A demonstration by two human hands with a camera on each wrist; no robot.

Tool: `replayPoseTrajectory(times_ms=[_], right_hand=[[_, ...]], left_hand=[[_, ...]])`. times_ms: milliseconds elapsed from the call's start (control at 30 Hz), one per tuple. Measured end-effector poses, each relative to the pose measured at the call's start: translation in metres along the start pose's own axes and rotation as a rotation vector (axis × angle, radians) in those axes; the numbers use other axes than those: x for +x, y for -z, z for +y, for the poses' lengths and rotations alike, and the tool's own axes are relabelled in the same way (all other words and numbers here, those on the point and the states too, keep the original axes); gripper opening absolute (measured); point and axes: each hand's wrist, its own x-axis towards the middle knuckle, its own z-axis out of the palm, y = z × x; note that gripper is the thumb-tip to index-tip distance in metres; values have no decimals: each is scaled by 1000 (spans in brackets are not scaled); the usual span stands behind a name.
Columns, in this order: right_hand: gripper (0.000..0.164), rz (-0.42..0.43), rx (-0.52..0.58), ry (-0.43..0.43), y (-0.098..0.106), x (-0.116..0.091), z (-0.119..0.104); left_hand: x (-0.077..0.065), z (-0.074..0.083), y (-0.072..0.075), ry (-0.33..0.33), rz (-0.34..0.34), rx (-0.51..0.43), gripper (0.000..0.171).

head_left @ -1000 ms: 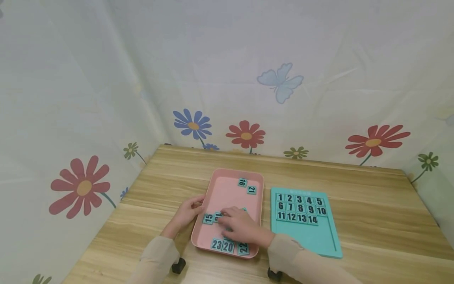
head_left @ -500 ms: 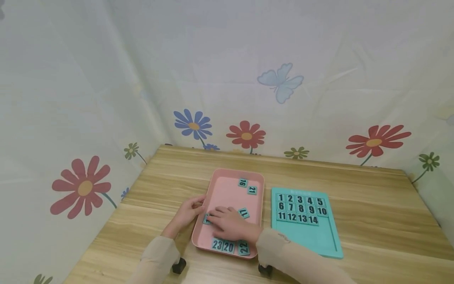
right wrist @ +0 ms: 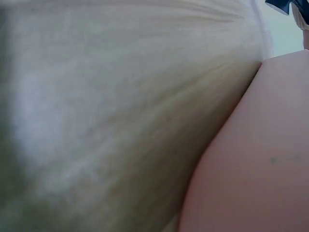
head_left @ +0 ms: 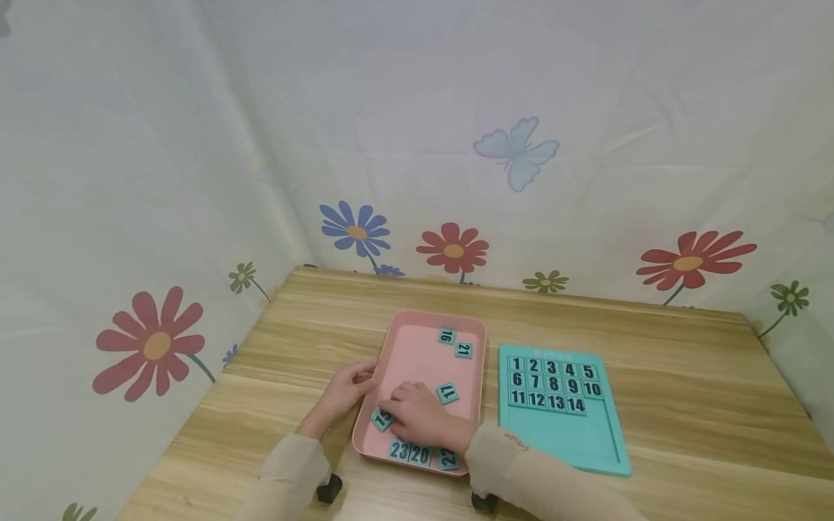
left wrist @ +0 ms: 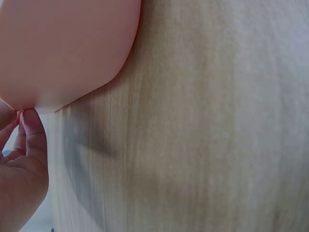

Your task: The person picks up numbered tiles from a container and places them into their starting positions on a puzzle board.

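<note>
A pink tray (head_left: 417, 354) lies on the table, holding several teal number tiles. My left hand (head_left: 345, 391) pinches its left rim; in the left wrist view, thumb and finger (left wrist: 35, 123) meet at the tray's edge. My right hand (head_left: 423, 416) is low inside the tray, its fingers curled at the tile 15 (head_left: 382, 419), index fingertip at its upper edge and thumb at its lower right. Tile 17 (head_left: 447, 393) lies just beyond that hand. Tiles 23 (head_left: 399, 451), 20 (head_left: 420, 455) and 22 (head_left: 447, 459) sit along the near side. The right palm hides what is beneath it.
Right of the tray lies a teal number board (head_left: 554, 441), with tiles 1 to 14 in rows in its upper part. Tiles 16 (head_left: 446, 336) and 21 (head_left: 463, 350) lie at the tray's far end. A flower-printed curtain (head_left: 404, 130) hangs behind the wooden table (head_left: 691, 405).
My right hand has moved left across the tray, uncovering tile 17, and its fingers have curled in. Tile 15 has turned and shifted toward the near side. The left hand stays put.
</note>
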Motion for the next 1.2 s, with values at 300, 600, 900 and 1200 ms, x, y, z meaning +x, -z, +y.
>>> replayPoseTrajectory(times_ms=[300, 600, 900, 1200], right_hand=[[33, -31, 29, -42, -2, 1, -2], [29, -36, 81, -60, 1, 2, -5], [33, 12, 58, -30, 7, -7, 2], [31, 116, 69, -86, 38, -23, 19]], left_hand=[[0, -1, 0, -1, -11, -13, 42], [-1, 2, -1, 14, 5, -34, 42], [-1, -2, -2, 5, -3, -31, 42], [0, 0, -3, 31, 15, -37, 42]])
